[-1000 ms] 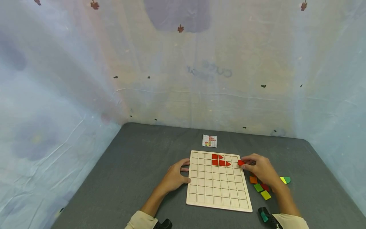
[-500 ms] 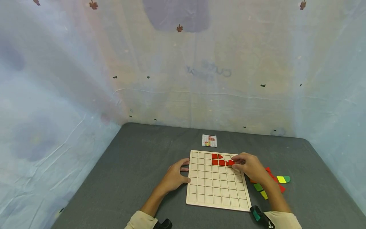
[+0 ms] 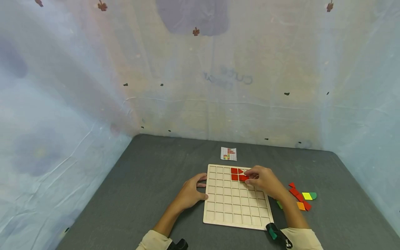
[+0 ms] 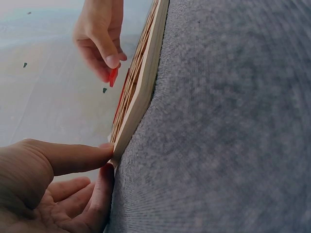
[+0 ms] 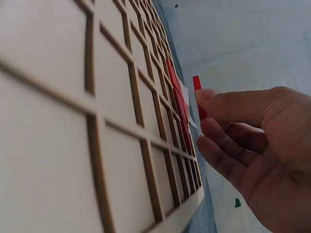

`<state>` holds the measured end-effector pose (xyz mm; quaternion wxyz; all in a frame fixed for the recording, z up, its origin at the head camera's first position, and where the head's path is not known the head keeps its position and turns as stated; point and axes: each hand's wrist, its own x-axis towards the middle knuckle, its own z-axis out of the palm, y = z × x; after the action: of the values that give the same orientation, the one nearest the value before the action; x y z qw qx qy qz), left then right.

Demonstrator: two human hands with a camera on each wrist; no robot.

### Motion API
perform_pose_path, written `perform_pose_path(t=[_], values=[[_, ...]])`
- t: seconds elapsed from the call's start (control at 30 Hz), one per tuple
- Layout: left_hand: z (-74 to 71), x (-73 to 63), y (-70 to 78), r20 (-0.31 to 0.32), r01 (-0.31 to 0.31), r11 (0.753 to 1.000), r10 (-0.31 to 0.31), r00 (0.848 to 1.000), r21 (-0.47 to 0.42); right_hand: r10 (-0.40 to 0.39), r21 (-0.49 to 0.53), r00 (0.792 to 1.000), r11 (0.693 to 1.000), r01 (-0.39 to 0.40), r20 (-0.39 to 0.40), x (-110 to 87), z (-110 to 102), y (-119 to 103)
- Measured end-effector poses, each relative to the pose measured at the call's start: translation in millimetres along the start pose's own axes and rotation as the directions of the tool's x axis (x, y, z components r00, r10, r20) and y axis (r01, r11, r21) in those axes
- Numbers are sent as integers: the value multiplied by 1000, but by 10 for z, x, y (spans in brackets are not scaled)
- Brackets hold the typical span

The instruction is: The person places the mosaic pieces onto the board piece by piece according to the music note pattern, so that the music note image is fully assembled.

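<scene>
A pale wooden grid board (image 3: 237, 201) lies on the dark cloth. My left hand (image 3: 191, 192) holds its left edge, thumb at the rim and fingers against the side. Over the upper right part of the board, my right hand (image 3: 265, 180) pinches a small flat red tile (image 5: 197, 84) between thumb and fingers. The left wrist view shows the same tile (image 4: 113, 76) tilted, close over the board. Several red tiles (image 3: 234, 171) sit in the top rows; in the head view the held tile overlaps them, and the fingers hide part of that row.
A printed card (image 3: 228, 153) with a coloured pattern lies beyond the board. Loose tiles lie to the right: red (image 3: 294, 191), yellow (image 3: 307, 196), green (image 3: 313, 196) and orange (image 3: 301, 206), partly behind the right forearm. A hanging sheet (image 3: 200, 69) closes off the back.
My right hand has moved left from the board's right edge with the red tile to the red row. More loose tiles show beside the forearm. The left hand stays put.
</scene>
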<state>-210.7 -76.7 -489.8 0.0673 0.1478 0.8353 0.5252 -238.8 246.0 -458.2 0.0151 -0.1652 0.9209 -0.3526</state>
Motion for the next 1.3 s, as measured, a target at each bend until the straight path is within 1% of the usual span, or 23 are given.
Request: perform_pose_path(t=[0.3,0.4,0.63,0.87,1.1,1.3], values=[[3,1,-13,0,-1,1000,1,1000,-2,-26,63,998,998,22,65,69,85,-74],[1,-1,-8,-2,1,1000,-1,1000,-1,-28,69,996,997,22,82,73,118,-84],[2,3,-19,6,2,1000,-2,1000,-9,-82,50,992,996,77,97,93,184,-120],[4,1,-17,7,-1,1000,1,1000,-12,-39,57,993,998,32,113,103,220,-131],[1,5,-19,3,-3,1000,3,1000,-10,-53,36,993,998,49,102,101,207,-116],[-2,5,-10,1,-5,1000,5,1000,-5,-62,42,992,997,57,114,122,237,-146]])
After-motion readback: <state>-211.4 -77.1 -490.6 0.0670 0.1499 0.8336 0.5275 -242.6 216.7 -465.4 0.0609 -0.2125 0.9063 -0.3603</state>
